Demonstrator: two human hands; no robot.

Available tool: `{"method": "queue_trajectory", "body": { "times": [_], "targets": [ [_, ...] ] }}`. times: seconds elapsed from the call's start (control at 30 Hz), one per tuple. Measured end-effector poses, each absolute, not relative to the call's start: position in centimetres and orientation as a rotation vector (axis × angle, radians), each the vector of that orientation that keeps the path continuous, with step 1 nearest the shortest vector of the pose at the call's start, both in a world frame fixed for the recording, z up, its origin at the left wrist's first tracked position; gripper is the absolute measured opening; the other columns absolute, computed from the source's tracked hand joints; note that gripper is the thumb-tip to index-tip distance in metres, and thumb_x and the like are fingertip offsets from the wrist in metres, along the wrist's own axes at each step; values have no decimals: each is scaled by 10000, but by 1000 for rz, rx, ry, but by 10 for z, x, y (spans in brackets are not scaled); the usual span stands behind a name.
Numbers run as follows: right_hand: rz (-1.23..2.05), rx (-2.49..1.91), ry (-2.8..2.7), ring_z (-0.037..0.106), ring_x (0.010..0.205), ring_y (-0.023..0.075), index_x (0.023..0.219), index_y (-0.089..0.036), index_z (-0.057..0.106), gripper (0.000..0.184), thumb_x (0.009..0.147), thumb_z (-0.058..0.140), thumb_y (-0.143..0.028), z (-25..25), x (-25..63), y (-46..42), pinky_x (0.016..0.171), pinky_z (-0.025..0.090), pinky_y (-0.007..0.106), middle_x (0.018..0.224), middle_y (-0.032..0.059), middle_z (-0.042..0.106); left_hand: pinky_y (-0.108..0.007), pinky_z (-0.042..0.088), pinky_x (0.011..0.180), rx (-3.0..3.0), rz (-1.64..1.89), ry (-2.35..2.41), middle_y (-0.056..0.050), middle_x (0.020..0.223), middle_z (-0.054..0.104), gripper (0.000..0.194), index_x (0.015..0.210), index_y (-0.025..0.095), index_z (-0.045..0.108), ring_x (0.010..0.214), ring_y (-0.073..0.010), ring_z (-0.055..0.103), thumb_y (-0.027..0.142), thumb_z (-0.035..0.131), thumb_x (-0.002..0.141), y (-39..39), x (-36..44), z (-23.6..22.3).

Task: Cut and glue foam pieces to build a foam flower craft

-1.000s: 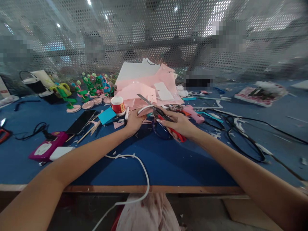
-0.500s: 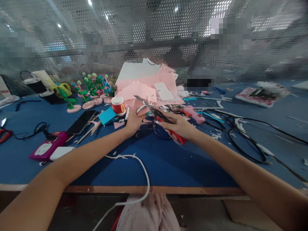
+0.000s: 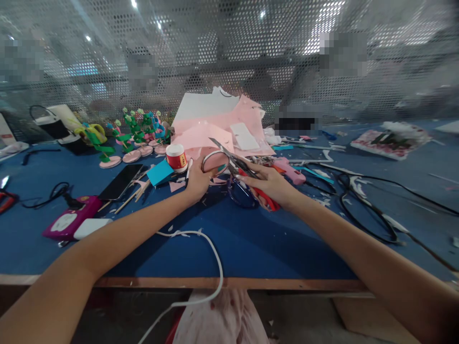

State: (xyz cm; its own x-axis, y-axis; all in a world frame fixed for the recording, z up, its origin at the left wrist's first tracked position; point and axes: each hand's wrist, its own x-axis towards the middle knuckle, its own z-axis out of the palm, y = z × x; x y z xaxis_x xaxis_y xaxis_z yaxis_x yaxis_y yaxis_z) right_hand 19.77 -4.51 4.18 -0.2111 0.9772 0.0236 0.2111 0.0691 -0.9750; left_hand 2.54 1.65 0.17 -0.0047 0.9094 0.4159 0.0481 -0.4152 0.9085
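Observation:
My left hand (image 3: pixel 196 180) pinches a round pink disc (image 3: pixel 214 163) with a pale rim, tilted so that its face shows. My right hand (image 3: pixel 269 184) is closed on scissors (image 3: pixel 234 160) with dark blades and red at the handles. Their blades point up and left, close by the right rim of the disc; whether they touch it I cannot tell. Under my right hand lies a roll of dark blue, shiny tape (image 3: pixel 241 195), partly covered. Beside my left hand are a red-and-white tub (image 3: pixel 176 158) and a blue paper pad (image 3: pixel 159 173).
Pink and white sheets (image 3: pixel 204 119) are piled behind my hands. Several small green paper plants (image 3: pixel 132 136) on pink discs stand at the left, near a black phone (image 3: pixel 122 181) and a purple power strip (image 3: pixel 73 217). A pink glue gun (image 3: pixel 291 171) and black cable (image 3: pixel 369 210) lie right.
The pink disc has turned in my left hand, from nearly edge-on to showing its face. My right hand and the scissors have shifted slightly to the right.

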Motion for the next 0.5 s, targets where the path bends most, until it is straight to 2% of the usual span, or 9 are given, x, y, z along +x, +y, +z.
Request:
{"method": "queue_trajectory", "body": {
  "times": [0.13,0.37,0.5],
  "targets": [
    [1250,-1245,-1540,396,256,62,1399,-157,359,704,752,618,-257,45,197,-47,258,370,173,405,-89,494,-281,490,726,1589,1521,1022,-6,797,620,264,863,156,583,775,-160,580,139,673,616,18,25,0],
    [1244,-1182,-1611,426,282,72,1398,-190,362,679,772,605,-289,37,201,-44,282,371,167,401,-84,488,-310,463,803,1761,1516,1045,-21,853,627,287,923,150,598,847,-181,573,136,663,643,20,23,-3],
    [1223,-1186,-1596,416,294,60,1385,-172,383,674,760,613,-274,39,199,-45,291,371,160,419,-85,496,-318,456,798,1886,1438,1109,-26,845,638,256,926,162,601,814,-181,573,157,655,676,19,23,-2]
  ]
}}
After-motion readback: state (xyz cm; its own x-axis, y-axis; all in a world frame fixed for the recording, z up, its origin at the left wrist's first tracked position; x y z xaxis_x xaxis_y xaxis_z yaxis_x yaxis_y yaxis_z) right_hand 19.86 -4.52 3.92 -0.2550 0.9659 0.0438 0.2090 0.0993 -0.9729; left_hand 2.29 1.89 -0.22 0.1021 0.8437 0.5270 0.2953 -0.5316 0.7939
